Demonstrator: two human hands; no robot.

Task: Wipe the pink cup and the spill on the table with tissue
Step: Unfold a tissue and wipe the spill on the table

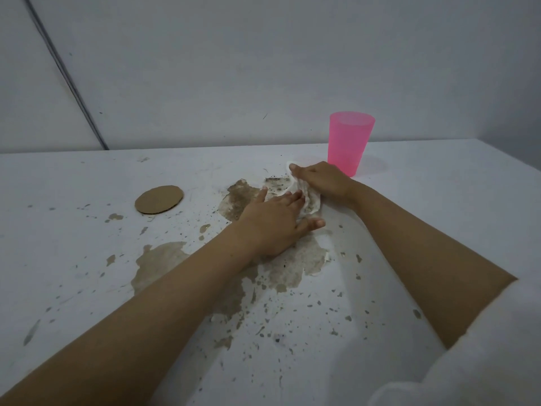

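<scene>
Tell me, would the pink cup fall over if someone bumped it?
Probably: the pink cup looks like thin, see-through plastic, so likely light. It is tall with a narrower base, so it may tip, then roll.

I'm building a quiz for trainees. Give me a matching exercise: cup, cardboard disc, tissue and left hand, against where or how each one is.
1 cup
2 disc
3 tissue
4 left hand

a lies flat, left of both hands
b crumpled, between the hands
c upright, just behind the right hand
d fingers straight, tips at the tissue

Pairs: 1c, 2a, 3b, 4d
</scene>
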